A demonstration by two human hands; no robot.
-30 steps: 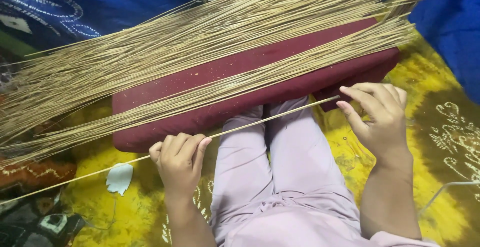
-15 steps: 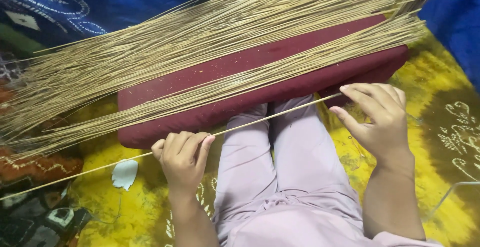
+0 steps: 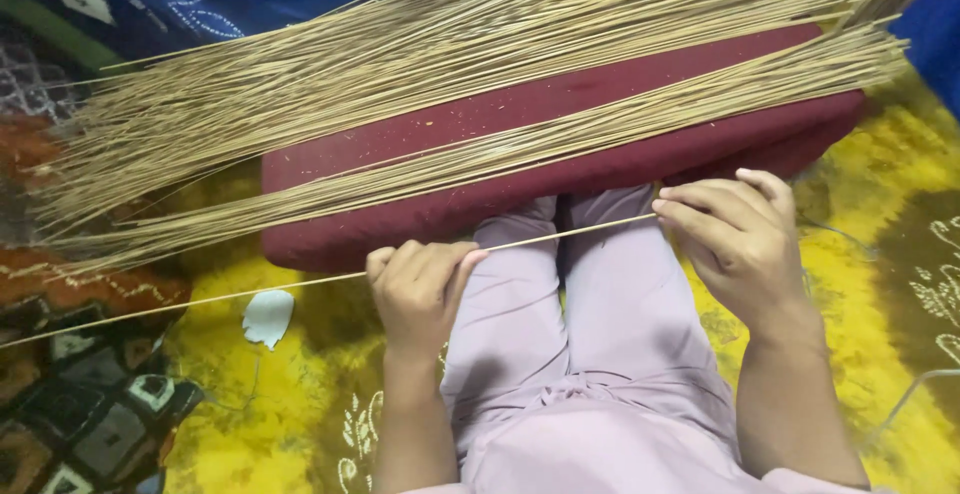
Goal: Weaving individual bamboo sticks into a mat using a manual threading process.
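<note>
The maroon cushion (image 3: 560, 169) is almost wholly covered by two spreads of thin sticks (image 3: 450, 64), leaving only a bare strip between them. The single stick (image 3: 560, 237) spans the gap between both hands above the lap (image 3: 590, 324). The yellow cloth (image 3: 280, 394) left of the legs lies open apart from a pale scrap (image 3: 268, 316).
</note>
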